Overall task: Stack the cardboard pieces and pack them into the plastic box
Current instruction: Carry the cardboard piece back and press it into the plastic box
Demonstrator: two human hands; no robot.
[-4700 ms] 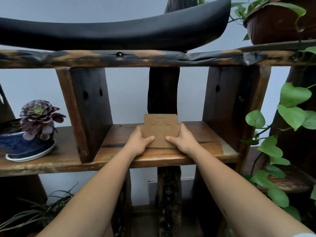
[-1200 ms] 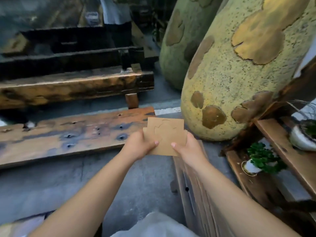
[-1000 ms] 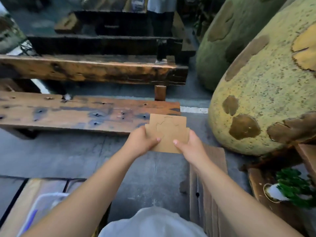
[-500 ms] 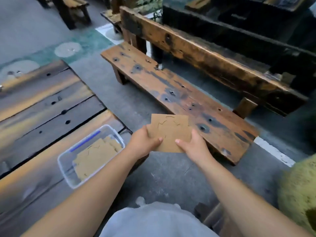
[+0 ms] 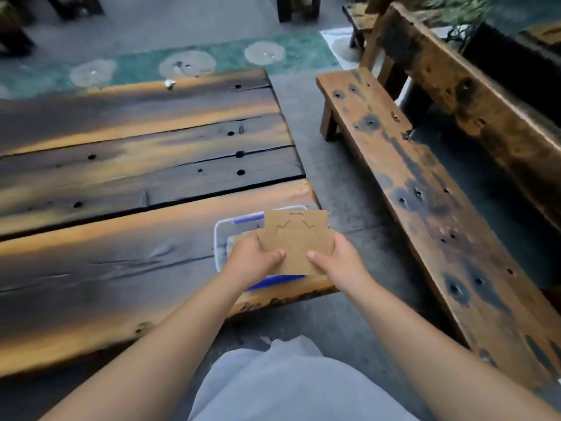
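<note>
A brown cardboard piece (image 5: 299, 238) with a curved cut-out hangs level above the clear plastic box (image 5: 223, 235). My left hand (image 5: 253, 259) grips its left edge and my right hand (image 5: 340, 258) grips its right edge, thumbs on top. The box has blue trim and stands at the right end of the wooden table (image 5: 121, 208), near its front corner. A sliver of cardboard pieces (image 5: 235, 240) lying inside the box shows at its left; the held piece and my hands cover most of the box.
A long wooden bench (image 5: 425, 208) runs along the right, with a grey floor gap (image 5: 334, 177) between it and the table. A second beam (image 5: 485, 95) stands behind the bench. My light trousers (image 5: 288, 387) fill the bottom centre.
I have turned from the plant shelf to the table, carrying the cardboard piece in both hands. The box, at lower left half a second ago, now lies directly under the piece.
</note>
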